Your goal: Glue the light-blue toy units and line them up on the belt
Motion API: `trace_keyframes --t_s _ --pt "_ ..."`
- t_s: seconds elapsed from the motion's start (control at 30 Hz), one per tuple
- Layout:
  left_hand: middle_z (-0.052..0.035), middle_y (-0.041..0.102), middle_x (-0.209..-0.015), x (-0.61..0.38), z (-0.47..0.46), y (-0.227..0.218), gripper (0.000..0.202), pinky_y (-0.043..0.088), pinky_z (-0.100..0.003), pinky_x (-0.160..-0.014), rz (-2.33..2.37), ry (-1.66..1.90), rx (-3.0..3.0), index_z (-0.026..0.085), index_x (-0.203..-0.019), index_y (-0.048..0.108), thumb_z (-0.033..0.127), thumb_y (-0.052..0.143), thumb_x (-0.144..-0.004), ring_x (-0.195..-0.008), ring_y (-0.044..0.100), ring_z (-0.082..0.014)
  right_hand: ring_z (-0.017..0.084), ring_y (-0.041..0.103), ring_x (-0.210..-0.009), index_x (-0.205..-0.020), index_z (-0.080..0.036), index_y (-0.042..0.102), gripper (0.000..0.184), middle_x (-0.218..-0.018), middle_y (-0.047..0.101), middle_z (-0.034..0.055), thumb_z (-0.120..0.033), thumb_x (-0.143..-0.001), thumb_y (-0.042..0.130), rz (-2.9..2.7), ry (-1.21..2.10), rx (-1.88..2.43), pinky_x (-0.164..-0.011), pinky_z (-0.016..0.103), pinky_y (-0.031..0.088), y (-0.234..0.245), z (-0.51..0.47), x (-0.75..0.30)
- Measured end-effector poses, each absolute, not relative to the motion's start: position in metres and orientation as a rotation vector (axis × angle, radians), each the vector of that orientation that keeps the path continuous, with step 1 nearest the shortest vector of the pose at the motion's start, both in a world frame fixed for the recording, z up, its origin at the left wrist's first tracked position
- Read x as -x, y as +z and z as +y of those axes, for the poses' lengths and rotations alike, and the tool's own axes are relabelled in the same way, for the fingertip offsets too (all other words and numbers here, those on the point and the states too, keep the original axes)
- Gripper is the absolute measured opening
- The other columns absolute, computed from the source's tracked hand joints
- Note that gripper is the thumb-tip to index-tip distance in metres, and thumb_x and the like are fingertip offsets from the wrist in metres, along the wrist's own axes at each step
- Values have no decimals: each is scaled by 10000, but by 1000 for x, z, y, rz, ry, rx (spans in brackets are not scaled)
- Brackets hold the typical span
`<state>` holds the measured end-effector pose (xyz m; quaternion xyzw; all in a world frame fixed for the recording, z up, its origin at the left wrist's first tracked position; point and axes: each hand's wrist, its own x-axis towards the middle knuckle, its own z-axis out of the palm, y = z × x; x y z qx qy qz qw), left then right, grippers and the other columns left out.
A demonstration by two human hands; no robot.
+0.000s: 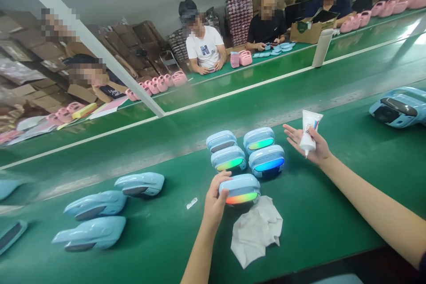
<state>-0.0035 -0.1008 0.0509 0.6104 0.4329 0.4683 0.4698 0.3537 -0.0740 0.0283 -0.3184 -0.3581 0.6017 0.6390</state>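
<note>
On the green belt [159, 248], closest to the viewer: left hand [215, 197] curved around the end of a blue speaker [238, 188], its rainbow light strip glowing; crumpled white cloth [256, 230] directly below the speaker; right hand [309, 142] open, fingers spread, pressing a white tube [308, 131] to the palm, nozzle down; four lit speakers [229, 158] grouped just beyond the left hand; three unlit speakers [95, 233] to the left; another speaker [399, 108] at the right edge; farther off, across a second belt [233, 75], seated co-workers [203, 49] beside rows of pink items [159, 84].
</note>
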Motion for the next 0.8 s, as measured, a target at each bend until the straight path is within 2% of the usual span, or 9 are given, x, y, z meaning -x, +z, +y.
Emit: trace_keyframes --t_s 0.1,0.3,0.5,0.67,0.73,0.8 --pt "-73 615 -844 -10 -95 54 390 402 -368 -901 1120 1283 -1508 199 -689 613 583 605 -758 -984 559 -274 214 215 -1358 -785 -253 603 406 -1381 415 -31 -652 -841 552 -778 1393 754 -1125 367 252 21 -79 -365" --pt "-13 505 -768 -23 -84 53 358 380 -279 -740 1180 1499 -1461 207 -653 525 532 582 -790 -754 471 -175 217 229 -1353 -722 -229 572 443 -1378 420 -26 -652 -851 539 -744 1424 710 -1130 379 222 11 -73 -365" --pt "-6 480 -762 -21 -66 50 302 365 -272 -738 1163 1488 -1531 212 -666 530 466 560 -826 -745 454 -169 210 219 -1357 -730 -228 575 419 -1380 418 -21 -628 -853 552 -699 1462 656 -1142 373 177 7 -65 -350" --pt "-11 519 -793 -19 -60 44 292 385 -276 -770 1167 1462 -1545 212 -687 551 468 560 -828 -784 487 -177 235 248 -1345 -689 -220 549 462 -1367 434 -21 -656 -843 548 -690 1449 576 -1130 406 232 3 -49 -333" --pt "-23 550 -849 -19 -62 45 276 400 -290 -820 1171 1455 -1533 214 -759 579 482 567 -824 -848 518 -191 242 278 -1331 -679 -220 545 472 -1354 449 -14 -664 -839 549 -712 1468 543 -1123 405 253 1 -47 -328" --pt "-46 575 -984 -18 -68 46 288 406 -313 -883 1195 1473 -1509 220 -925 595 490 562 -830 -958 536 -209 246 299 -1320 -679 -220 543 480 -1345 456 -7 -670 -846 532 -740 1509 522 -1115 411 269 1 -48 -327"
